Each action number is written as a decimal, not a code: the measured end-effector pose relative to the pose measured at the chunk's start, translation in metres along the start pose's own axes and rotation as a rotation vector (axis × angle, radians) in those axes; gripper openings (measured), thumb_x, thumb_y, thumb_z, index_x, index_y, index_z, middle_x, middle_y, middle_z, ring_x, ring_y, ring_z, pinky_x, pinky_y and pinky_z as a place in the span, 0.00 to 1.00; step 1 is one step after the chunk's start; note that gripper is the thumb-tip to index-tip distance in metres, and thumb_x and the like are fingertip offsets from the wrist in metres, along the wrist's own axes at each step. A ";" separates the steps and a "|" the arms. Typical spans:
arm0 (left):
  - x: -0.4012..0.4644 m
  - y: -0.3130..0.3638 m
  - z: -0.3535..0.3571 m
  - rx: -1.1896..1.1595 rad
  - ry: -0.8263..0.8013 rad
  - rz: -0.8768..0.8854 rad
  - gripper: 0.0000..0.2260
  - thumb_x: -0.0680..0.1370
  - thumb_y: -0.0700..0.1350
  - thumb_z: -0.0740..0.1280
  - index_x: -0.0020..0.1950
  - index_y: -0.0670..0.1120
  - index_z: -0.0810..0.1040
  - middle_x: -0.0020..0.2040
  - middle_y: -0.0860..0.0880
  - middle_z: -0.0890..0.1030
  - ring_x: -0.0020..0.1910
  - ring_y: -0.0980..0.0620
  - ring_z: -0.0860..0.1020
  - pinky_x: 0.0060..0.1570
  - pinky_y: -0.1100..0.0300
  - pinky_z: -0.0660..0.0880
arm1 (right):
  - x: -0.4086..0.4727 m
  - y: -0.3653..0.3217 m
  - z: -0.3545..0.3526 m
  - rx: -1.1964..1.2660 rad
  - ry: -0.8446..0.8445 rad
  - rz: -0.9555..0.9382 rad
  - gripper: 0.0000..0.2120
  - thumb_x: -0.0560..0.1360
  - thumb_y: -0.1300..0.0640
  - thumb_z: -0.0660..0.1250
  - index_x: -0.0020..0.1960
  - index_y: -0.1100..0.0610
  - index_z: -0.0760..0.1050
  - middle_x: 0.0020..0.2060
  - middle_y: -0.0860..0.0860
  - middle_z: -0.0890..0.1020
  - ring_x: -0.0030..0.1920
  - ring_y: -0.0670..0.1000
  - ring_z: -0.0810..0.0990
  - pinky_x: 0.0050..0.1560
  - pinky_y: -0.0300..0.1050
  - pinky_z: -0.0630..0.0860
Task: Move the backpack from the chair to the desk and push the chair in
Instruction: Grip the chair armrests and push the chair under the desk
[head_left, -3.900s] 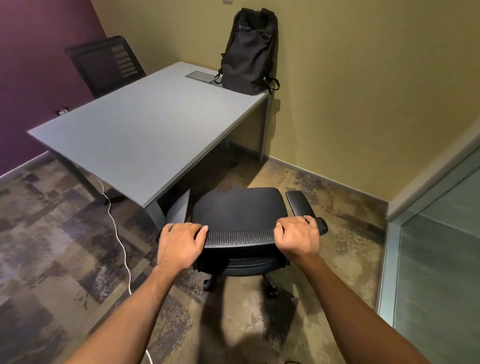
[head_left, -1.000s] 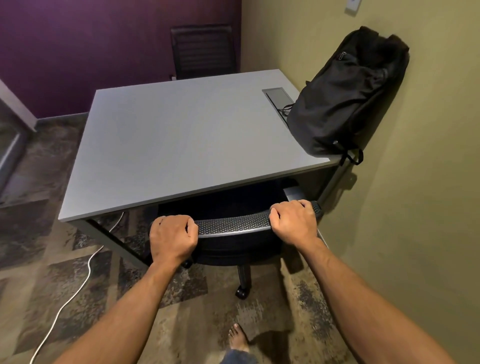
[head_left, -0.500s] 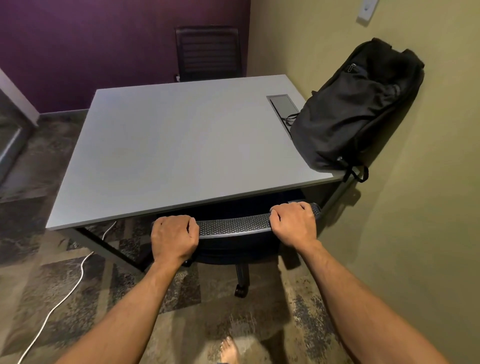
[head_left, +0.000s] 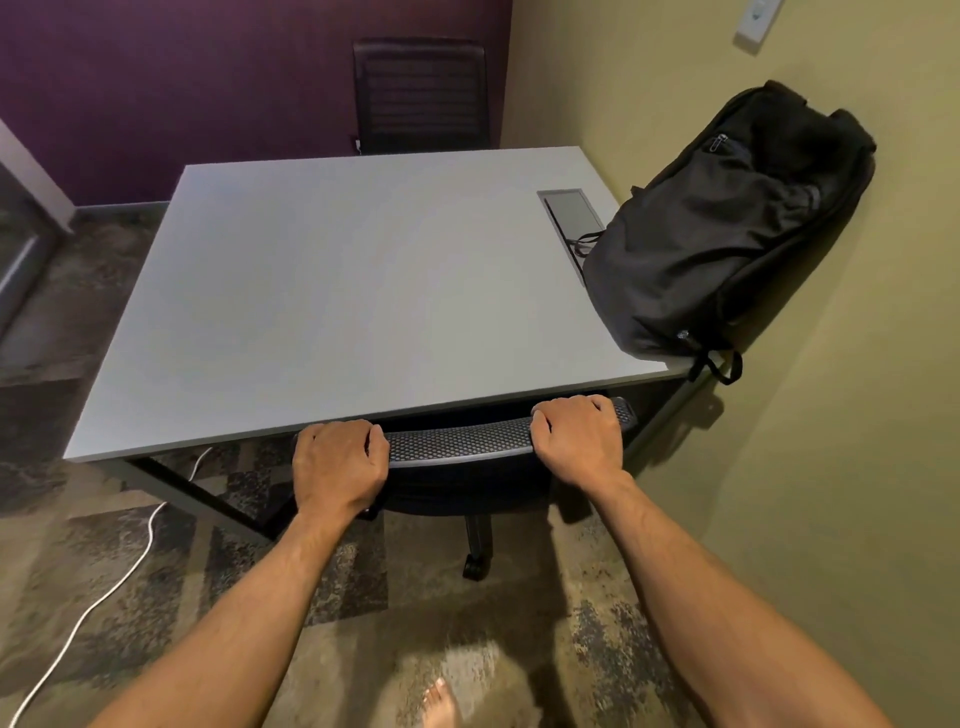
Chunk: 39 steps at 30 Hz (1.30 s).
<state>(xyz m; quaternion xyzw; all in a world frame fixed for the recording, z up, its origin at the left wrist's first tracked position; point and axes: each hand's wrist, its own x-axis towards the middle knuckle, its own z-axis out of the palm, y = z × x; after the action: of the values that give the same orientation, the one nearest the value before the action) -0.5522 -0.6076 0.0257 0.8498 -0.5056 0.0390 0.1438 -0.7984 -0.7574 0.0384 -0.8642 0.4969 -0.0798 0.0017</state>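
Note:
The black backpack (head_left: 727, 234) stands on the right side of the grey desk (head_left: 337, 291), leaning on the yellow wall, one strap hanging over the desk's near corner. The black office chair (head_left: 457, 441) sits with its seat hidden under the desk; only its mesh backrest top, a leg and a caster show. My left hand (head_left: 337, 465) grips the left end of the backrest top. My right hand (head_left: 579, 434) grips its right end, close to the desk's front edge.
A second black chair (head_left: 421, 93) stands behind the desk against the purple wall. A cable hatch (head_left: 569, 208) lies in the desktop beside the backpack. A white cable (head_left: 104, 592) runs across the carpet at left. My bare foot (head_left: 441, 704) is at the bottom. The yellow wall is close on the right.
The chair has rolled further under the desk with both hands still on its backrest. Its backrest top now sits right at the desk's front edge.

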 end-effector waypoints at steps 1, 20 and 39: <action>0.000 0.001 0.000 -0.002 0.004 -0.004 0.19 0.78 0.51 0.53 0.26 0.51 0.63 0.25 0.54 0.68 0.27 0.51 0.66 0.41 0.52 0.67 | 0.002 0.001 0.001 -0.001 -0.007 -0.009 0.22 0.76 0.47 0.50 0.42 0.50 0.82 0.38 0.47 0.84 0.42 0.50 0.80 0.56 0.52 0.69; 0.005 0.032 -0.001 0.017 0.015 -0.106 0.18 0.77 0.48 0.53 0.27 0.49 0.66 0.27 0.53 0.70 0.30 0.50 0.68 0.43 0.51 0.69 | 0.029 0.029 -0.004 0.060 -0.024 -0.150 0.21 0.78 0.48 0.51 0.31 0.53 0.74 0.29 0.47 0.77 0.34 0.50 0.75 0.50 0.51 0.71; -0.007 0.011 -0.001 0.021 -0.010 -0.041 0.18 0.77 0.50 0.53 0.27 0.51 0.62 0.25 0.53 0.68 0.28 0.50 0.67 0.39 0.53 0.66 | 0.010 0.012 -0.001 0.031 -0.017 -0.164 0.20 0.79 0.48 0.52 0.34 0.51 0.74 0.32 0.46 0.79 0.36 0.49 0.76 0.51 0.50 0.71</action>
<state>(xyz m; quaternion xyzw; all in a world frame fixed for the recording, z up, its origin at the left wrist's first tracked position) -0.5653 -0.6067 0.0278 0.8616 -0.4884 0.0371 0.1332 -0.8044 -0.7718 0.0395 -0.9024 0.4231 -0.0800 0.0126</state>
